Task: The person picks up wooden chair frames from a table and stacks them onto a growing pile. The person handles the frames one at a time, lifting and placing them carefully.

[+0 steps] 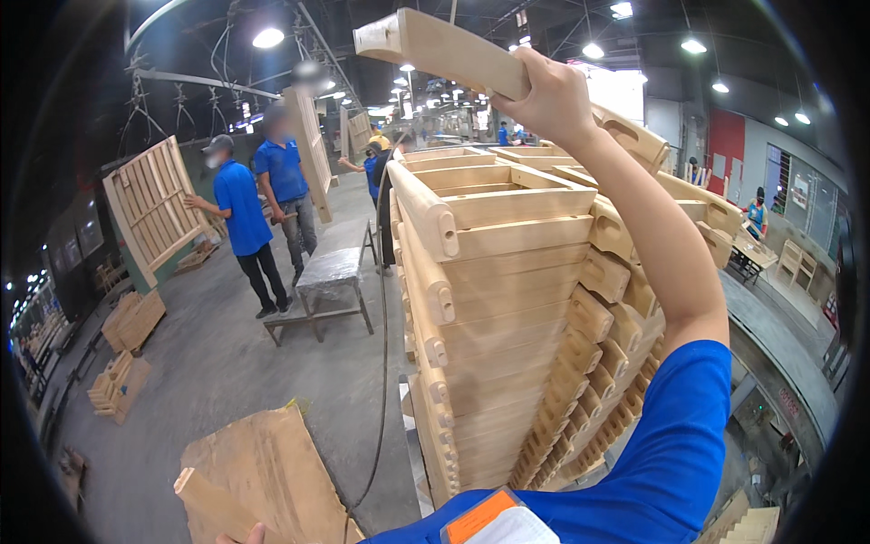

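My right hand (555, 102) is raised at the top of the view, its fingers wrapped round one end of a pale wooden rail (444, 50). The rail's other end points up to the left. Below it rises a tall stack of wooden frames (521, 263) with rounded, slotted ends. At the lower edge only some fingertips of my left hand (249, 535) show, closed against a second wooden bar (213, 503). That bar's far end points up to the left, over a brown cardboard sheet (263, 453). The rest of my left hand is out of view.
A dark hose (384, 363) runs down the stack's left side. Beyond it stands a low metal-legged table (333, 269). Two people in blue shirts stand at the left, one touching a slatted panel (156, 204). Wood parts (118, 385) lie on the floor. A grey bench (779, 335) stands right.
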`<state>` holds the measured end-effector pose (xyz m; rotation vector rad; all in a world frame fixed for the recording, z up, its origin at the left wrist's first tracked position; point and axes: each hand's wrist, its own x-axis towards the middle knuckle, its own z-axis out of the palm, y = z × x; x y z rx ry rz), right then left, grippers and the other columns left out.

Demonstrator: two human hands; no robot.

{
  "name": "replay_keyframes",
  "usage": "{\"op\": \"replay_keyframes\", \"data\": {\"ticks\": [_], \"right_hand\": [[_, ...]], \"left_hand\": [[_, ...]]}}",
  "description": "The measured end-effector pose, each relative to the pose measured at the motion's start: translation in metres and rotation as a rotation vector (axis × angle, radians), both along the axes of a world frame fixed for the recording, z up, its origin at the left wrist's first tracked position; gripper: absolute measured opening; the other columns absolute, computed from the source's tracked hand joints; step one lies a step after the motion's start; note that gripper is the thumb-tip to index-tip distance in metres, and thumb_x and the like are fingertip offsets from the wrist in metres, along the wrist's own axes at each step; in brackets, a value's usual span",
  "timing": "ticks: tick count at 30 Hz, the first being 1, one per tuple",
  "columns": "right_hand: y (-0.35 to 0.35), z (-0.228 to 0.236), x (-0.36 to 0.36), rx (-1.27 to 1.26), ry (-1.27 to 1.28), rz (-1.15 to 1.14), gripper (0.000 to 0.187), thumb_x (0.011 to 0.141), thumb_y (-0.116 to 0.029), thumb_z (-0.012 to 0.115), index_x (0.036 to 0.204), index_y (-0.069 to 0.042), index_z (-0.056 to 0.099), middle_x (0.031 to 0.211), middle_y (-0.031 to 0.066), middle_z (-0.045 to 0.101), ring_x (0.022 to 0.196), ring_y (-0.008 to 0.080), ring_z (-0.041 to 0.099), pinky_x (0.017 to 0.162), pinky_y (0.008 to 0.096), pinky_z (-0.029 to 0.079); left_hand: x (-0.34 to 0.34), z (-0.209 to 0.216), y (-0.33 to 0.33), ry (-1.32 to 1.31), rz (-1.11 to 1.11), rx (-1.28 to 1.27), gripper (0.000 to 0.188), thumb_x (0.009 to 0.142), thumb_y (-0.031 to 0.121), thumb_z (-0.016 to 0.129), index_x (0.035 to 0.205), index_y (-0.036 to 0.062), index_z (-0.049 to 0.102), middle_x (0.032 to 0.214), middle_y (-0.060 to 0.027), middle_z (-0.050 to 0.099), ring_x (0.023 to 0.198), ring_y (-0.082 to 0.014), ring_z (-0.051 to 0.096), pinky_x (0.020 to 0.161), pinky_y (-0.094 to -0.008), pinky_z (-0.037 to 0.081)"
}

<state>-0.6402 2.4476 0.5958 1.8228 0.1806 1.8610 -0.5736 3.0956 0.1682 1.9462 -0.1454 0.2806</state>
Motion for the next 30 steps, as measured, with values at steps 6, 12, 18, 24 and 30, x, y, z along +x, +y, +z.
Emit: {"op": "replay_keyframes", "data": {"ticks": [6, 12, 18, 24, 30], "right_hand": [[-0.001, -0.017, 0.014, 0.025, 0.116, -0.189, 0.043, 0.072, -0.033, 0.085, 0.101, -0.012, 0.062, 0.08, 0.0075, 0.072, 0.07, 0.0271, 0.072, 0.063, 0.0373, 0.058], [-0.006, -0.037, 0.024, -0.081, 0.222, -0.157, 0.044, 0.066, -0.022, 0.087, 0.101, -0.009, 0.063, 0.081, 0.009, 0.071, 0.072, 0.0294, 0.071, 0.062, 0.0401, 0.057], [-0.014, -0.054, 0.022, -0.014, 0.304, -0.213, 0.045, 0.066, -0.022, 0.087, 0.102, -0.009, 0.063, 0.086, 0.0102, 0.072, 0.074, 0.0293, 0.072, 0.065, 0.039, 0.058], [-0.02, -0.066, 0.018, 0.024, 0.333, -0.213, 0.048, 0.063, -0.022, 0.088, 0.101, -0.009, 0.063, 0.086, 0.0103, 0.071, 0.074, 0.0306, 0.071, 0.065, 0.0399, 0.056], [-0.024, -0.067, 0.016, -0.008, 0.381, -0.202, 0.045, 0.064, -0.023, 0.088, 0.098, -0.009, 0.062, 0.082, 0.0103, 0.069, 0.074, 0.0308, 0.07, 0.065, 0.0405, 0.056]], "left_hand": [[0.062, -0.002, 0.03, -0.04, -0.048, -0.023, 0.045, 0.081, 0.021, 0.09, 0.108, -0.0099, 0.073, 0.101, -0.0144, 0.077, 0.088, -0.0182, 0.069, 0.077, -0.0367, 0.055], [0.096, 0.02, 0.047, -0.045, -0.075, 0.197, 0.048, 0.084, 0.025, 0.086, 0.117, -0.0068, 0.071, 0.111, -0.0203, 0.076, 0.099, -0.0258, 0.073, 0.085, -0.0398, 0.056], [0.111, 0.024, 0.045, -0.07, -0.093, 0.163, 0.049, 0.084, 0.022, 0.086, 0.12, -0.0066, 0.07, 0.117, -0.0223, 0.074, 0.104, -0.0317, 0.071, 0.088, -0.0416, 0.055], [0.117, 0.021, 0.043, 0.098, -0.099, 0.039, 0.053, 0.084, 0.02, 0.087, 0.124, -0.0091, 0.067, 0.116, -0.0218, 0.073, 0.104, -0.0277, 0.069, 0.092, -0.0403, 0.054], [0.12, 0.009, 0.032, 0.07, -0.115, -0.097, 0.063, 0.084, 0.018, 0.087, 0.135, -0.0078, 0.061, 0.129, -0.0212, 0.068, 0.114, -0.028, 0.065, 0.099, -0.0389, 0.052]]}}
